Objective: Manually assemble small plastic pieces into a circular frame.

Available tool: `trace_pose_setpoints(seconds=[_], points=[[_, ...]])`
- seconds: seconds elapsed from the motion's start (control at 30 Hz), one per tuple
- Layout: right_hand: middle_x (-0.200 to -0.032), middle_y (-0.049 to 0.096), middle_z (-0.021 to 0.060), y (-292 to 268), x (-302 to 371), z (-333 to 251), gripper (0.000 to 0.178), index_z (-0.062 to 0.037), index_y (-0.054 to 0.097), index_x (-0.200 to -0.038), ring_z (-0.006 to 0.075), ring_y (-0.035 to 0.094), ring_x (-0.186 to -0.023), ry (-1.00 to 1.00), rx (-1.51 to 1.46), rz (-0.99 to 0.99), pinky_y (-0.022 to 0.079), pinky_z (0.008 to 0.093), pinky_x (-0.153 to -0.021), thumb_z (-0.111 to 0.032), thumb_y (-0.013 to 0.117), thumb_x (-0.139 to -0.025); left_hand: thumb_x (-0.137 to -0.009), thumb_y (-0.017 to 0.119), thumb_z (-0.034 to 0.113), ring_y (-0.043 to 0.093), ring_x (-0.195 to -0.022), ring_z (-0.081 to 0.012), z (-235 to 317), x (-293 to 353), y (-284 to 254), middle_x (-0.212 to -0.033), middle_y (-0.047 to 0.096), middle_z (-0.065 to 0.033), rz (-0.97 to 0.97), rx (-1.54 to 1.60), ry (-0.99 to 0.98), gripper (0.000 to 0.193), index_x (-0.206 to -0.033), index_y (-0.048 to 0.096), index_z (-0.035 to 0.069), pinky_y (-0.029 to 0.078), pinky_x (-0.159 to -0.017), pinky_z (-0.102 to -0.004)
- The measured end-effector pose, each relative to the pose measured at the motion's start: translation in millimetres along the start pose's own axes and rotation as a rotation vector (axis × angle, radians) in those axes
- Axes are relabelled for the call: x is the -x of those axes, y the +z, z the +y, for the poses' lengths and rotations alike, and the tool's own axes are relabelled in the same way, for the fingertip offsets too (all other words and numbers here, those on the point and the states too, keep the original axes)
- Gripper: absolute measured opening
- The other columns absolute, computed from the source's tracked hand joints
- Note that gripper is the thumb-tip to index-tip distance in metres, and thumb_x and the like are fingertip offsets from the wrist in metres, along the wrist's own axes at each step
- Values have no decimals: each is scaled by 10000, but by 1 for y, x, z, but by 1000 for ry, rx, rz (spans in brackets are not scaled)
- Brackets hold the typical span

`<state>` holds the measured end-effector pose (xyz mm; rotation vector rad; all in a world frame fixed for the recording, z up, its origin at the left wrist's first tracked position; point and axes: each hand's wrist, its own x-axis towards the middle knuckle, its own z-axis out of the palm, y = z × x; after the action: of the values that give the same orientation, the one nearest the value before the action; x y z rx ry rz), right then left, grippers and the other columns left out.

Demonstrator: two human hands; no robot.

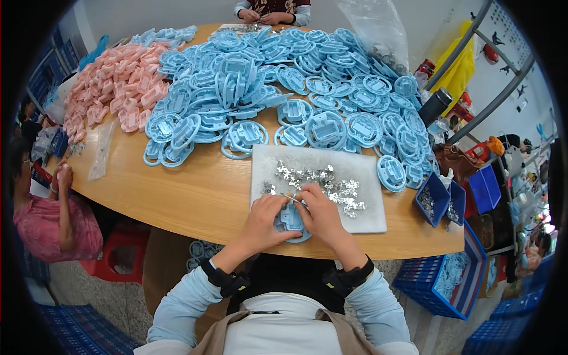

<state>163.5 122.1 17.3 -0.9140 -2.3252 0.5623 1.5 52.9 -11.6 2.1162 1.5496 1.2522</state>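
Note:
My left hand [260,222] grips the rim of a round light-blue plastic piece [290,220] with a raised rectangular middle. The piece lies at the near edge of a white foam sheet [373,207]. Above it, the fingers of my right hand [321,214] are closed on a thin, pale, stick-like tool [294,199]; its exact kind is hard to make out. The tool's far end reaches toward my left fingertips. Small shiny metal clips [343,192] lie scattered on the sheet just beyond both hands.
A big heap of blue round pieces [236,83] covers the table beyond, with pink plastic pieces [121,83] at left. Blue bins [432,200] of small metal parts stand at right, above a blue crate [441,278]. Co-workers sit at left and across.

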Motion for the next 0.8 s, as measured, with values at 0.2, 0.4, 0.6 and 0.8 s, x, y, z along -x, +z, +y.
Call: trace_pose_setpoints(seconds=[0.2,0.4,0.6,0.8], points=[[-977,542,67,8,5,-1,125,-69,560,-881,304,608,-669,-35,120,-3,497,393,-529,-85,613,-769,-570,843,328,528,-1015,-326,1,0,-2,-1050,581,-144,-41,-23,-15,723,-1146,540,14,397,-898,-417],[-947,555,59,14,18,-5,237,-84,621,-961,237,615,-647,-171,249,91,492,327,-486,-72,621,-724,-593,808,283,525,-1010,-302,6,-3,-3,-1022,579,-122,-12,67,-29,753,-1248,508,63,383,-896,-410],[-905,543,68,-15,23,-38,334,-110,612,-1082,240,609,-619,-176,196,-5,487,330,-489,-134,642,-751,-594,806,251,518,-1004,-317,24,10,-19,-1013,574,-139,29,44,-31,748,-1232,498,10,392,-882,-405],[-823,529,75,-1,45,-36,473,-165,558,-1232,247,597,-639,98,264,-126,480,364,-513,-139,620,-764,-543,835,241,509,-981,-299,21,21,-10,-1043,567,-126,73,-79,-55,760,-1181,519,-24,389,-878,-410]])
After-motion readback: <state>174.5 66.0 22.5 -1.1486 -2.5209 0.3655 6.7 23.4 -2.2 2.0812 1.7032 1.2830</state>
